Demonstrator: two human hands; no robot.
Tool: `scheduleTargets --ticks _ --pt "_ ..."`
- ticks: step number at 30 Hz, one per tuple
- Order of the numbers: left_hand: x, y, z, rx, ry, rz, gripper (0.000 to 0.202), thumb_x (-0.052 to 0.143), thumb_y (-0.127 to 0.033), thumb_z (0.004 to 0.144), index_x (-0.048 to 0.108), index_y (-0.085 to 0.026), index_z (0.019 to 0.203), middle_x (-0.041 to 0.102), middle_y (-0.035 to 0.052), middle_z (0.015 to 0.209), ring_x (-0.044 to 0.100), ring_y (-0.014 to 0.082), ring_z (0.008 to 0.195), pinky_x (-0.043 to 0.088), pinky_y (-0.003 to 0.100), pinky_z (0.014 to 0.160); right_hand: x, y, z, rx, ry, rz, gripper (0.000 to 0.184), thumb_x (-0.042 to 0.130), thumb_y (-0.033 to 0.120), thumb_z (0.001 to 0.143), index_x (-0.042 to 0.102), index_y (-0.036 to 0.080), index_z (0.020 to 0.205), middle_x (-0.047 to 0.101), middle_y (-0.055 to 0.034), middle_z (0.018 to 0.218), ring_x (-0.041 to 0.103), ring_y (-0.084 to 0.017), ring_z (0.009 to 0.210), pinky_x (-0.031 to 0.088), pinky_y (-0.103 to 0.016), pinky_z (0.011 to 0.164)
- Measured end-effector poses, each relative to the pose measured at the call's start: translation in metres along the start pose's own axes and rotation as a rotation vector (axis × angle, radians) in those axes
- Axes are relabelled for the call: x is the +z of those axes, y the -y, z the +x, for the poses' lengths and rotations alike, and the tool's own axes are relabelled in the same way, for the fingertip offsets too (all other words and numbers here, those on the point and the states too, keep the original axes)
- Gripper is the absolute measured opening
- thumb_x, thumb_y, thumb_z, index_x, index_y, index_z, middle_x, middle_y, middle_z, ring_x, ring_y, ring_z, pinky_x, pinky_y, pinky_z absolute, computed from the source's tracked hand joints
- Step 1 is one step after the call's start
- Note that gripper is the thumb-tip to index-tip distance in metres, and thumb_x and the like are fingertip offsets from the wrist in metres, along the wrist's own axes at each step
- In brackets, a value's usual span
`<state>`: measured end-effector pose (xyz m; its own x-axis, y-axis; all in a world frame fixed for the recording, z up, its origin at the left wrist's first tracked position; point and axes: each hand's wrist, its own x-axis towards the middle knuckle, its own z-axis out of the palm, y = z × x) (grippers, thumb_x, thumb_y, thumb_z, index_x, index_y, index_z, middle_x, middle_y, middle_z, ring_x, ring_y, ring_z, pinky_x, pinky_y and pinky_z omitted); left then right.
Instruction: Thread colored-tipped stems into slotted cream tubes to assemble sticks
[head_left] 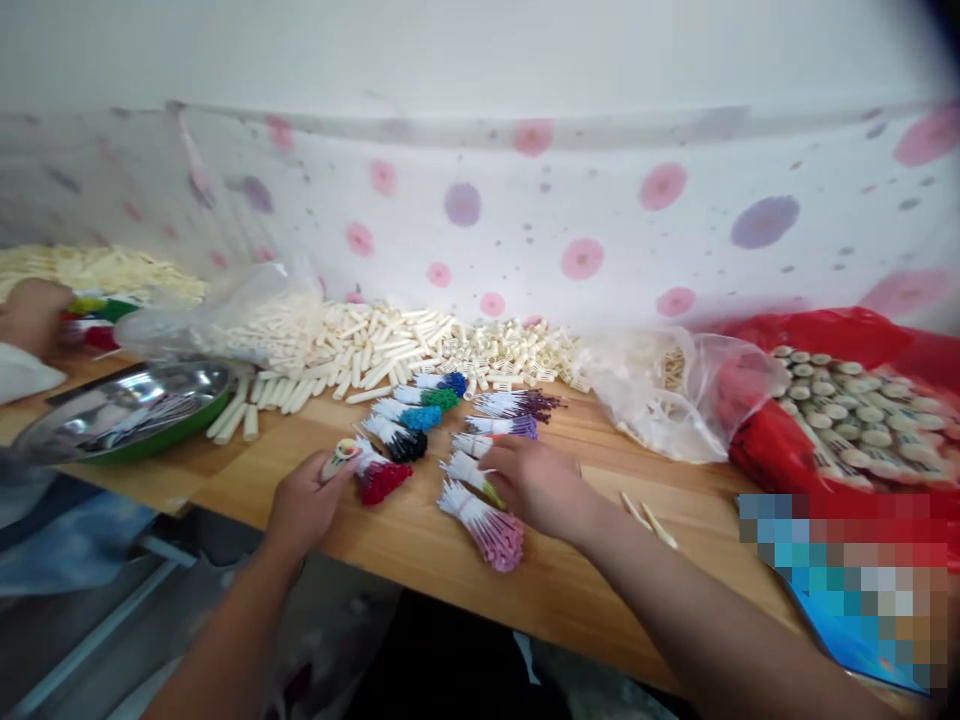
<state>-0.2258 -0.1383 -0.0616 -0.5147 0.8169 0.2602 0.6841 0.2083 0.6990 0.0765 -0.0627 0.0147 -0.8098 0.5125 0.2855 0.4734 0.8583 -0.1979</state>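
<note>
While L hand [304, 505] holds 1 tube [340, 459], R hand [544, 488] touches 1 yellow bndl [466, 470].

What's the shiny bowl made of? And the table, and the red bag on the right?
Shiny bowl: probably metal, polished inside, because it shows bright, mirror-like reflections; its green outside may be paint.
Table: looks like smooth wood, with light brown grain, though it could be a wood-look covering.
Red bag: likely thin plastic, since it crumples in folds.

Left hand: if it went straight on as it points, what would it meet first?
The left hand, with its pale piece leading, would probably meet the red-tipped bundle first; depth is unclear.
</note>
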Motion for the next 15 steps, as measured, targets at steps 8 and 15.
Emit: scheduleTargets --ticks 8,15 --pt "0.015 0.013 0.001 0.057 0.065 -0.148 0.049 0.055 -0.045 0.077 0.061 -0.015 0.115 0.064 0.0088 0.120 0.059 0.0230 0.108 0.044 0.035 0.097 0.066 0.053 0.092 0.035 0.188 -0.083 0.020 0.049 0.019 0.086 0.068 0.015 0.088 0.068 -0.0115 0.092 0.064 -0.023 0.085 0.049 -0.031 0.071" --pt "0.013 0.012 0.001 0.077 0.084 -0.054 0.043 0.053 -0.042 0.077 0.065 -0.017 0.111 0.061 0.0062 0.125 0.059 0.0246 0.110 0.042 0.035 0.098 0.068 0.057 0.101 0.154 0.250 -0.111 0.022 0.048 0.017 0.083 0.069 0.017 0.090 0.071 -0.0128 0.090 0.068 -0.025 0.083 0.052 -0.034 0.068"
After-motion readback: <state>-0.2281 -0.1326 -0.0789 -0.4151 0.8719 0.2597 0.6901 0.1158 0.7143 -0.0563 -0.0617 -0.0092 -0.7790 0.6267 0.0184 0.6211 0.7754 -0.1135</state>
